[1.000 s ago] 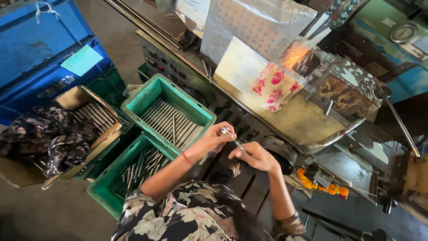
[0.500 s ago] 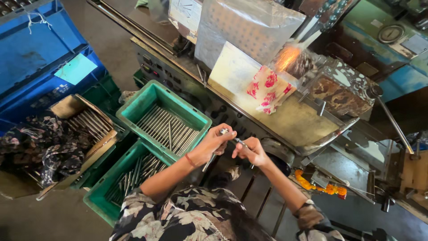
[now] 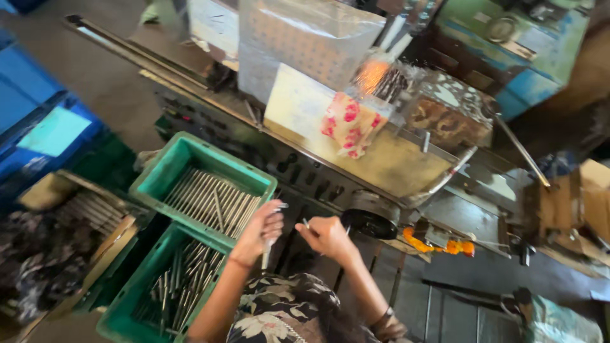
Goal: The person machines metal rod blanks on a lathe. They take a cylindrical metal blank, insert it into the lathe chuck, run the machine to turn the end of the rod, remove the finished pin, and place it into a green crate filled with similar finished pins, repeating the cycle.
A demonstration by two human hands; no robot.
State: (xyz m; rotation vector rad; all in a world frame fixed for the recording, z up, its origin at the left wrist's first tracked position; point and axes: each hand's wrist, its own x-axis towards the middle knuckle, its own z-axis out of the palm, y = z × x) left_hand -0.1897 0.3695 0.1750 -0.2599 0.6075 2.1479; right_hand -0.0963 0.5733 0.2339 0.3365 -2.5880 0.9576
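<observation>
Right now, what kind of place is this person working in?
Probably a small metal workshop or factory. Green crates hold heaps of metal rods, a grimy machine stands close by, and the left hand grips one rod.

Thin grey metal rod (image 3: 269, 244), near upright, in left hand's grip; short rod tip (image 3: 306, 223) protrudes from right fist.
</observation>
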